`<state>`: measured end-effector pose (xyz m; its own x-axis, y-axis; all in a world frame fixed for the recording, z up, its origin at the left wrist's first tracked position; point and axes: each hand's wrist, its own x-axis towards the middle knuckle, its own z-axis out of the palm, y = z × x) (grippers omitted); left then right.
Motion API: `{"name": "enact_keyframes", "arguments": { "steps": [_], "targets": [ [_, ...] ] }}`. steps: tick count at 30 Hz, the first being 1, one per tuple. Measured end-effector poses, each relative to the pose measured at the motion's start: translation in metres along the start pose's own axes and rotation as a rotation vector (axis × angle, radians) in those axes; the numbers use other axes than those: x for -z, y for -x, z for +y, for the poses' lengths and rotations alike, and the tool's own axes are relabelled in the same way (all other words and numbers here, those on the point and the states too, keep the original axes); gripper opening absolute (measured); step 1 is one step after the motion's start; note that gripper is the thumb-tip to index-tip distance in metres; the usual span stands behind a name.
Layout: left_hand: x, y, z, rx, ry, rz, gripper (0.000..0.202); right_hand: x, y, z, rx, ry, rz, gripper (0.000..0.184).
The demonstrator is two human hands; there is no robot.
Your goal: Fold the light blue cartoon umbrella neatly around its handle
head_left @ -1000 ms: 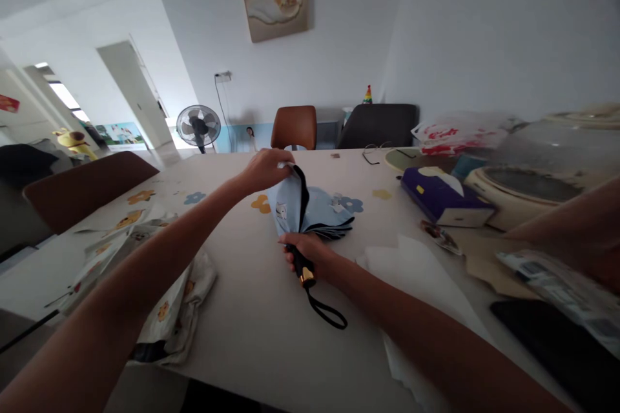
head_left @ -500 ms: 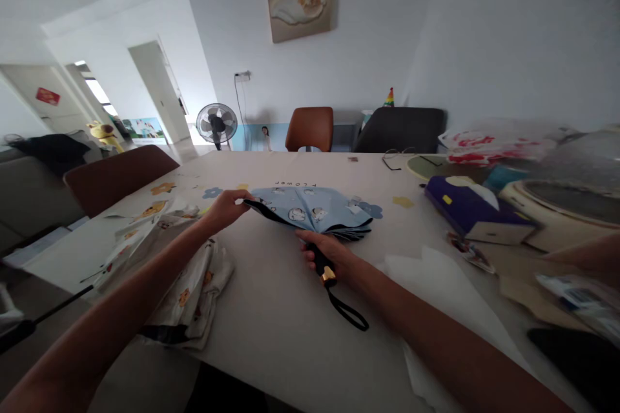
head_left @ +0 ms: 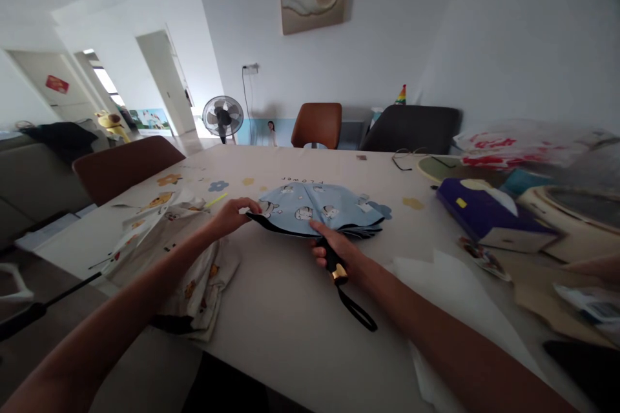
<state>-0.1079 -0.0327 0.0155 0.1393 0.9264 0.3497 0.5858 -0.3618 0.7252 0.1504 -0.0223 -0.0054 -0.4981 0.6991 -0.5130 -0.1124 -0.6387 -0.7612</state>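
A light blue folding umbrella (head_left: 314,208) with small cartoon prints lies collapsed on the white table (head_left: 285,329), its canopy fanned out flat. My right hand (head_left: 334,248) is wrapped round its black handle, whose gold ring and black wrist strap (head_left: 357,313) trail toward me. My left hand (head_left: 232,216) pinches the left edge of the canopy and holds that fold out to the side.
A crumpled printed cloth (head_left: 179,258) lies at the left. White paper (head_left: 450,297), a purple tissue box (head_left: 489,216), a round cooker pot (head_left: 571,206) and bags crowd the right. Brown chairs (head_left: 126,164) stand around the table. A fan (head_left: 223,116) stands behind.
My left hand pulled the canopy fold from upright down and out to the left, spreading the fabric flat. My right hand stayed on the handle. The camera view shifted slightly.
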Motion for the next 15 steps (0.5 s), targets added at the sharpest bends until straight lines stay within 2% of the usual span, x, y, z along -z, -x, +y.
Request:
{"name": "enact_keyframes", "arguments": {
  "steps": [4,8,9,12,15],
  "targets": [
    [0.002,0.006,-0.012,-0.059,-0.089,-0.076,0.003,-0.002,0.004,-0.002,-0.011,0.008,-0.006,0.019],
    [0.008,-0.001,-0.027,-0.063,-0.222,-0.201,0.025,-0.002,0.004,-0.003,-0.081,0.075,-0.02,0.021],
    [0.009,-0.006,-0.03,-0.034,-0.243,-0.196,0.028,-0.002,0.003,-0.002,-0.085,0.085,-0.014,0.022],
    [0.006,-0.033,-0.035,0.107,-0.256,-0.088,0.031,-0.001,-0.001,-0.001,-0.073,0.086,0.006,0.022],
    [-0.012,-0.064,-0.035,0.21,-0.119,-0.025,0.023,0.0,-0.004,0.0,-0.084,0.096,0.022,0.022]
  ]
}}
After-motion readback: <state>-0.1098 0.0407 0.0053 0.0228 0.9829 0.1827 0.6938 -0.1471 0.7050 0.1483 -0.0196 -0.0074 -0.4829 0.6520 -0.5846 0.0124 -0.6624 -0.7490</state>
